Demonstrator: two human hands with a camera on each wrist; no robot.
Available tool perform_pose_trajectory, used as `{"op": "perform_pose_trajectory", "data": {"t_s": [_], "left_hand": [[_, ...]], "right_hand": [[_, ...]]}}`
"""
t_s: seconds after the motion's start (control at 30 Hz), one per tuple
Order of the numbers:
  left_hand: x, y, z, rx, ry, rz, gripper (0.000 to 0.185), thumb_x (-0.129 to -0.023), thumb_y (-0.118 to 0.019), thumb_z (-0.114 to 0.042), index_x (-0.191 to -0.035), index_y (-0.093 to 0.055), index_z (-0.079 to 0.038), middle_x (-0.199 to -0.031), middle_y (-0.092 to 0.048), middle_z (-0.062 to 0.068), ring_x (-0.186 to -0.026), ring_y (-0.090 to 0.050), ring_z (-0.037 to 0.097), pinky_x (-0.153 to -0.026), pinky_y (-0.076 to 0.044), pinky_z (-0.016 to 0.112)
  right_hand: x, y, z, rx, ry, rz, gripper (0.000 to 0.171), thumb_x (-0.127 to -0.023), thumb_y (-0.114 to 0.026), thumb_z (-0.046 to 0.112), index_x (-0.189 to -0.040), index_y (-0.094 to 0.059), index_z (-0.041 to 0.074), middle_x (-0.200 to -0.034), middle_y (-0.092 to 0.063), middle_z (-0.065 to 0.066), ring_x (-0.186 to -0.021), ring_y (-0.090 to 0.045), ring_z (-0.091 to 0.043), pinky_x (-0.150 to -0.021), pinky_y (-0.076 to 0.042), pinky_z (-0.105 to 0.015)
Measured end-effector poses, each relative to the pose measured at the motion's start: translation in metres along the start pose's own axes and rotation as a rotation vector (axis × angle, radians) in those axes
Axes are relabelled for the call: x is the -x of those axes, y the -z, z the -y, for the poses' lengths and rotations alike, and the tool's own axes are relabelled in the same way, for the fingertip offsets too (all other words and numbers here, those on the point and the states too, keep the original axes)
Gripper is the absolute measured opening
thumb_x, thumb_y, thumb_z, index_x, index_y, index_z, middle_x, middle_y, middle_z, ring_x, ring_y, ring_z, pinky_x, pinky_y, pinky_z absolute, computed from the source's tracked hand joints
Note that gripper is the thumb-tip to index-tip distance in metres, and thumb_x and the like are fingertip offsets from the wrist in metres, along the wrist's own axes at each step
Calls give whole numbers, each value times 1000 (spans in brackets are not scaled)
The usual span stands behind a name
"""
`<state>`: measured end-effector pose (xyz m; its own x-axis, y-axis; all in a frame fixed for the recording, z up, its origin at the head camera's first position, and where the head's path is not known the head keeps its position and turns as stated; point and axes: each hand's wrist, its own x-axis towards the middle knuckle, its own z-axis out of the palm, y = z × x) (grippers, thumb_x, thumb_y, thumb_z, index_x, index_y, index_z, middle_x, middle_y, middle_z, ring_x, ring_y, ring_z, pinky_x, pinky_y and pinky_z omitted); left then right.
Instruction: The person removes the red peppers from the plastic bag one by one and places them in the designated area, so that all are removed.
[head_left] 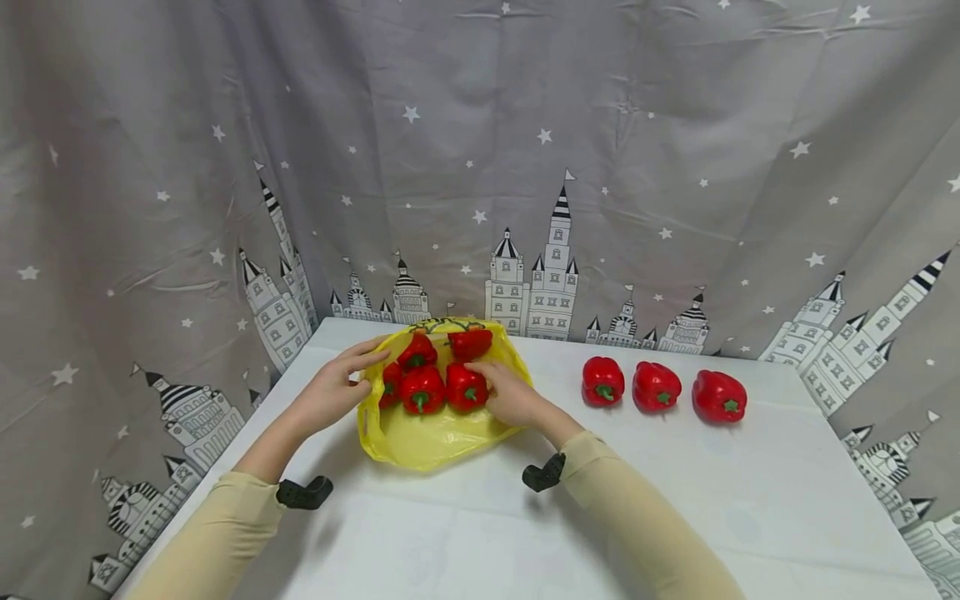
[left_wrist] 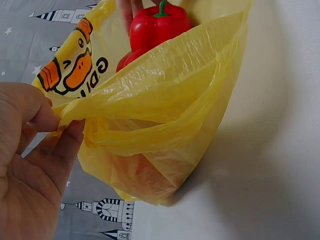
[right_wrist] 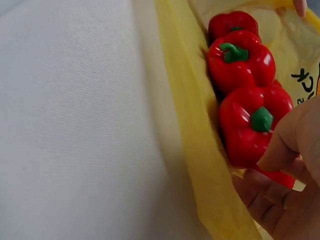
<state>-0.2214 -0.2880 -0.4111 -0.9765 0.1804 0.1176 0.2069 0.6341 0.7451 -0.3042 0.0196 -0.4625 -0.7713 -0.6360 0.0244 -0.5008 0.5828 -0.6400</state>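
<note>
A yellow plastic bag (head_left: 427,442) lies with its mouth spread toward me, several red bell peppers (head_left: 422,390) inside it. My left hand (head_left: 337,387) pinches the bag's rim at its left side, thumb against fingers in the left wrist view. Reaching into the bag from the right, my right hand (head_left: 510,396) grips the front right bell pepper (right_wrist: 255,125). In the right wrist view its thumb lies on that pepper beside the green stem, and the other fingers are partly hidden below. Through the bag's wall, reddish shapes show in the left wrist view.
Three more red bell peppers stand in a row on the white table at the right: one nearest the bag (head_left: 603,382), one in the middle (head_left: 656,387) and one farthest right (head_left: 719,397). A grey curtain (head_left: 637,167) with stars and castles hangs behind the table (head_left: 465,542).
</note>
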Motion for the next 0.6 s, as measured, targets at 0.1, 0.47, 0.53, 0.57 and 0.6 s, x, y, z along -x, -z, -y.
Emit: {"op": "perform_pose_trajectory", "data": {"t_s": [0.1,0.47,0.53,0.57,0.6], "left_hand": [[0,0,0,4,-10,-2,55,-94,-50,2,-149,-53,-4,-165,-31,3,-148,-32,36,-106,-44,59],[1,1,0,8,-19,-2,55,-94,-49,2,-149,-52,-3,-166,-31,5,-149,-31,35,-106,-44,59],[1,1,0,8,-16,-1,55,-94,-49,2,-149,-52,-3,-166,-30,5,-149,-30,35,-106,-44,59],[1,1,0,8,-15,-2,55,-94,-49,2,-149,-52,-3,-166,-30,5,-149,-30,36,-106,-44,60],[1,0,0,9,-14,-1,55,-95,-49,2,-149,-52,-3,-166,-30,5,-149,-30,36,-106,-44,60]], "right_hand": [[4,2,2,12,-15,19,73,-86,-57,-6,-154,-47,18,-155,-42,-13,-136,-45,-27,-112,-40,-42],[13,2,-2,-113,-41,8,81,-86,-69,8,-159,-37,22,-154,-37,-14,-131,-48,-28,-104,-47,-45],[10,1,-4,-145,-23,11,85,-85,-70,10,-161,-34,21,-159,-33,-12,-139,-40,-29,-110,-41,-49],[9,2,-5,-170,-16,16,86,-85,-70,10,-162,-33,22,-161,-32,-10,-141,-38,-29,-112,-39,-50],[7,2,-5,-196,-6,22,86,-85,-70,10,-162,-33,21,-162,-31,-9,-143,-36,-30,-114,-37,-51]]}}
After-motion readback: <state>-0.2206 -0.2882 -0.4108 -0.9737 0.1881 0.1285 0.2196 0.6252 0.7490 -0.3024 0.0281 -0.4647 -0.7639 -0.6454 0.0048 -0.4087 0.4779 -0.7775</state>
